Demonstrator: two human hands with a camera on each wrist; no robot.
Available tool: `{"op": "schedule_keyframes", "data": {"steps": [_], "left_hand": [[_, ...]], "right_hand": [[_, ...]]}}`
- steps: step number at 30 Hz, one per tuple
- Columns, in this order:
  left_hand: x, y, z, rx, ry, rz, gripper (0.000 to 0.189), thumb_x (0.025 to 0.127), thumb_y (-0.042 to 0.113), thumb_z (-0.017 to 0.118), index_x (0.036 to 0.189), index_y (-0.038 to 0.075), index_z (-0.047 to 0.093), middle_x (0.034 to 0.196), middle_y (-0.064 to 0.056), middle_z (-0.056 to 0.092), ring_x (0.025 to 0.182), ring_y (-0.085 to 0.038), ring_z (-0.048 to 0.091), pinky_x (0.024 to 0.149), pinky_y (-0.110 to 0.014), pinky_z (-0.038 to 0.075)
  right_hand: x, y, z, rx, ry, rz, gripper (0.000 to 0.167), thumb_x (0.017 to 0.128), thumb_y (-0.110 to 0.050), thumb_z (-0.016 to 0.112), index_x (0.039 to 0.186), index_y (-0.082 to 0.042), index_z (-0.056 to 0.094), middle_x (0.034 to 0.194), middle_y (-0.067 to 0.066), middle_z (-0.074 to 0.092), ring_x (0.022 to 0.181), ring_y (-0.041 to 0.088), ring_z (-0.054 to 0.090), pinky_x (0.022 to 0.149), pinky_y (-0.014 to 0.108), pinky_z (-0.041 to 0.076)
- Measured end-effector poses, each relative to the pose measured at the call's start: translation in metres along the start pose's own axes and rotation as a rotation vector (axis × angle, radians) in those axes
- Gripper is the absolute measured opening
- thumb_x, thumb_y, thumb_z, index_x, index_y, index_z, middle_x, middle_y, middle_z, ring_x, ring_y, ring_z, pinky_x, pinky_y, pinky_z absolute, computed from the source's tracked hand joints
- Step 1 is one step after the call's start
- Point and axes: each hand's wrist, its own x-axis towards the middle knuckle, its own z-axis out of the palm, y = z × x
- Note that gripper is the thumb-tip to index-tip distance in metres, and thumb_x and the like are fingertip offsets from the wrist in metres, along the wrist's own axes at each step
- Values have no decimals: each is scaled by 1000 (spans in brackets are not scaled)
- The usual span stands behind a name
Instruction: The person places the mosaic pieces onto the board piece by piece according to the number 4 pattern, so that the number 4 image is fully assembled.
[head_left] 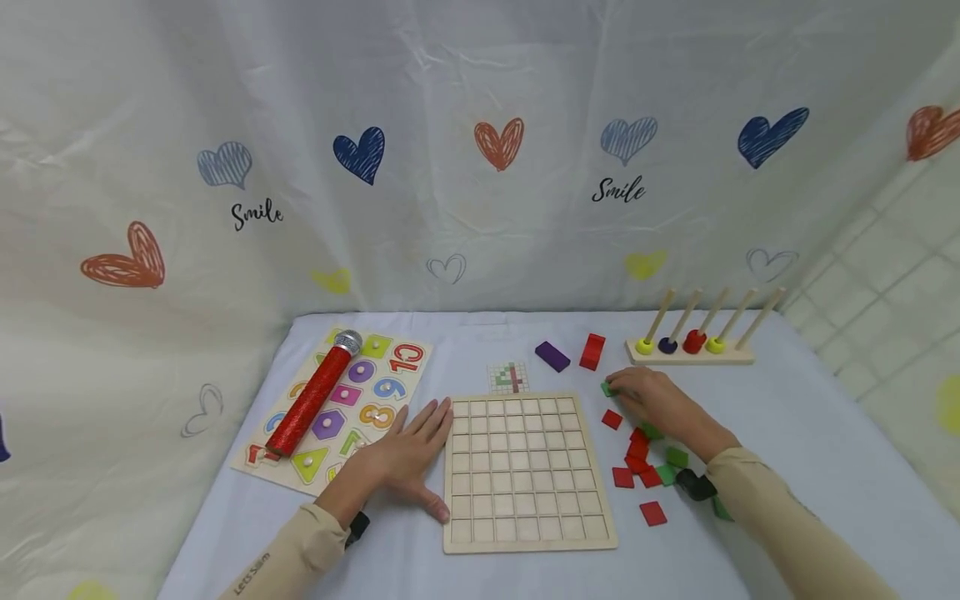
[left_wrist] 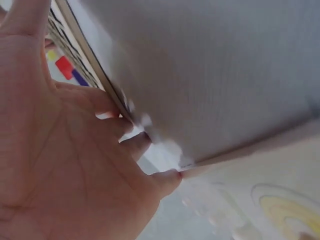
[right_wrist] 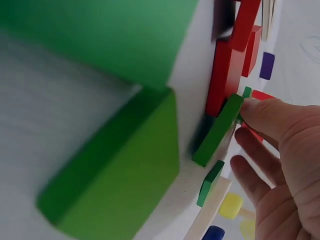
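Observation:
My left hand [head_left: 408,454] lies with its fingers spread, fingertips and thumb at the left edge of a wooden grid board [head_left: 532,546]. In the left wrist view the left palm [left_wrist: 85,155] faces the camera, fingers along the board's side. Beyond the board's upper right corner, my right hand [head_left: 651,398] pinches a small green tile [head_left: 607,389] at its fingertips. Loose red tiles [head_left: 623,477] and green tiles [head_left: 677,457] are scattered beneath and before the right wrist. Up close, the right wrist view has a large green tile [right_wrist: 125,165] in front of the right hand [right_wrist: 285,150].
A small pattern card [head_left: 508,377] lies behind the board. Farther back are a purple block [head_left: 552,357], a red block [head_left: 592,352] and a peg stand [head_left: 690,358] with colored rings. At left, a red glittery microphone [head_left: 311,400] rests on a number puzzle [head_left: 300,475].

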Motion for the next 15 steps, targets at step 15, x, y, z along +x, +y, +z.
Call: {"op": "schedule_keyframes", "data": {"steps": [15], "left_hand": [[8, -10, 16, -21, 30, 22, 153, 66, 93, 75, 173, 7, 6, 183, -11, -5, 171, -35, -3, 134, -69, 0]], "right_hand": [[11, 9, 2, 66, 32, -59, 16, 88, -4, 86, 103, -5, 82, 106, 9, 79, 99, 28, 73, 90, 48, 65]]}}
